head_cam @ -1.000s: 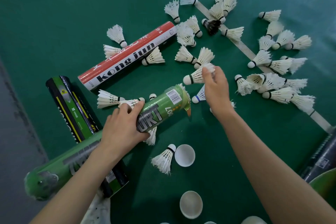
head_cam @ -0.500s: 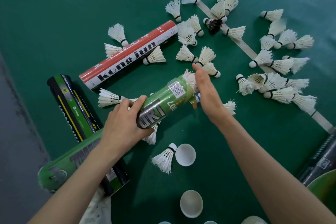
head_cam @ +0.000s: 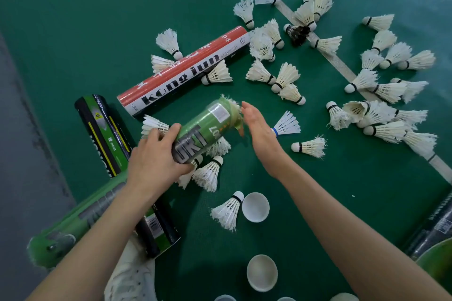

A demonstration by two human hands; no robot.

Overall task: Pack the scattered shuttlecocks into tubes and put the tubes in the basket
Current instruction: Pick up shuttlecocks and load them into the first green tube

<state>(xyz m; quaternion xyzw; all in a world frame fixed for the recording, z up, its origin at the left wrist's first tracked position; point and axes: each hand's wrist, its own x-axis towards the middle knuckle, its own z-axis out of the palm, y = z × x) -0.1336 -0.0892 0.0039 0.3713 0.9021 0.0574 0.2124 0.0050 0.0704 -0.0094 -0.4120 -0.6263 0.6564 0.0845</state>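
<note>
My left hand (head_cam: 156, 156) grips a long green tube (head_cam: 205, 127) tilted up off the floor, its mouth pointing up and right. White feathers of a shuttlecock (head_cam: 233, 105) stick out of the mouth. My right hand (head_cam: 259, 129) is flat with straight fingers, its palm facing the tube's mouth and touching the feathers. Several white shuttlecocks (head_cam: 381, 115) lie scattered on the green floor to the right and beyond. A blue-banded shuttlecock (head_cam: 286, 124) lies just past my right hand. A green basket rim (head_cam: 437, 264) shows at the lower right edge.
A red and white tube (head_cam: 183, 71) lies beyond the green one. A black and green tube (head_cam: 107, 134) lies to the left. White caps (head_cam: 255, 206) (head_cam: 261, 272) sit near me. Dark tubes (head_cam: 437, 225) lie by the basket. A white court line (head_cam: 335, 61) crosses the floor.
My right hand picked a shuttlecock off the floor, carried it left into the tube's mouth, then straightened its fingers against the feathers. The tube has tilted up a little.
</note>
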